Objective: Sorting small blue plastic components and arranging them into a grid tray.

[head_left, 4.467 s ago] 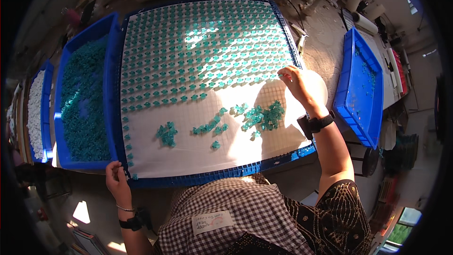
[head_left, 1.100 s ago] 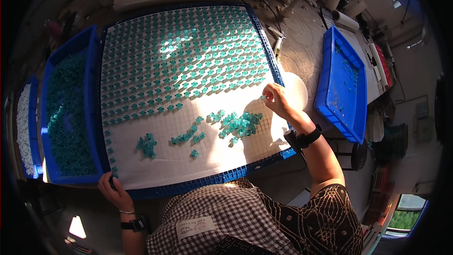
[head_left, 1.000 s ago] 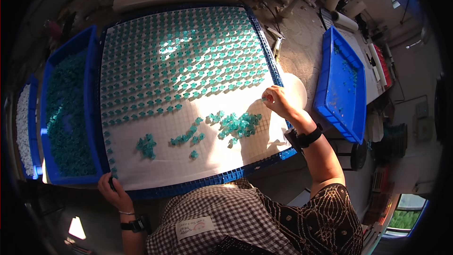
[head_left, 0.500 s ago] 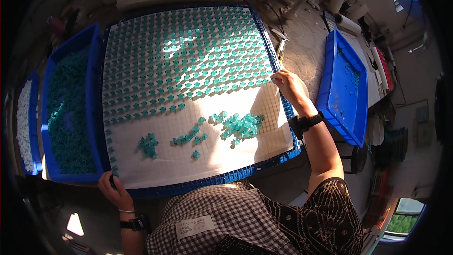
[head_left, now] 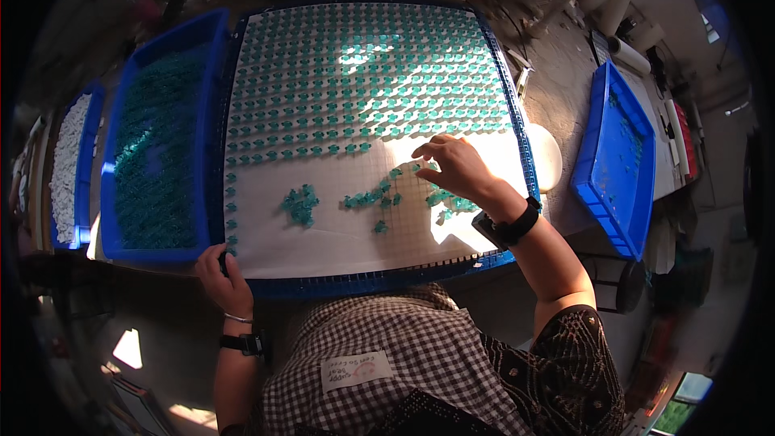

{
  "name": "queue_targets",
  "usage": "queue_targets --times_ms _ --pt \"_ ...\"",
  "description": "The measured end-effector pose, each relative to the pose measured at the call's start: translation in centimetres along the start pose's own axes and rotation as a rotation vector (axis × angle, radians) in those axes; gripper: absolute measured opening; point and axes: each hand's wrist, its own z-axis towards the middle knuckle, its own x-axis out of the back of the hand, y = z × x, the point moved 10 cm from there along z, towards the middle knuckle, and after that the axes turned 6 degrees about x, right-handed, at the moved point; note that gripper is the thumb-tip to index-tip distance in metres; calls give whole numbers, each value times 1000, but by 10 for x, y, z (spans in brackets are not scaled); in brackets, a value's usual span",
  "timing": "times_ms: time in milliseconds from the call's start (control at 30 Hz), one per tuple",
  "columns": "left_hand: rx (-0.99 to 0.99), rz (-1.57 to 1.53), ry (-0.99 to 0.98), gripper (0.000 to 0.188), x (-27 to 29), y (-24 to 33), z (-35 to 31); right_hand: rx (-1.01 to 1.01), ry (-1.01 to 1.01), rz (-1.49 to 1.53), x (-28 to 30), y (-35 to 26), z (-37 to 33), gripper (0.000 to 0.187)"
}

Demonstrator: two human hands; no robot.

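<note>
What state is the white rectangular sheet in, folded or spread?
Spread: the white rectangular sheet lies out over the blue latticed frame, small teal pieces in rows across its far part.

White sheet (head_left: 339, 250): bare band along the near edge, passable below the loose teal clusters (head_left: 300, 206), its left corner occupied by the left hand (head_left: 226, 282). Obstacles thereon: close-set teal rows (head_left: 299, 73) across the far part, one column (head_left: 231, 202) down the left edge, the right hand (head_left: 460, 165) over the rightmost cluster. Flanks: filled blue tray (head_left: 211, 121) left, pale disc (head_left: 545, 157) right.
</note>
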Motion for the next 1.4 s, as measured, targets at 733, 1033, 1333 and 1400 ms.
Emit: queue_targets --times_ms 733,1033,1333,1400 --pt "401 -563 -184 25 5 -76 -29 -197 -59 105 -28 -6 39 18" --pt "472 -524 -177 32 -18 -82 -30 -409 -90 63 -24 8 33 19" --pt "440 -429 -156 35 -17 -84 -30 -300 -23 137 -32 -8 54 17" --pt "440 -426 -159 36 -17 -83 -30 -297 -24 140 -35 -8 55 16"
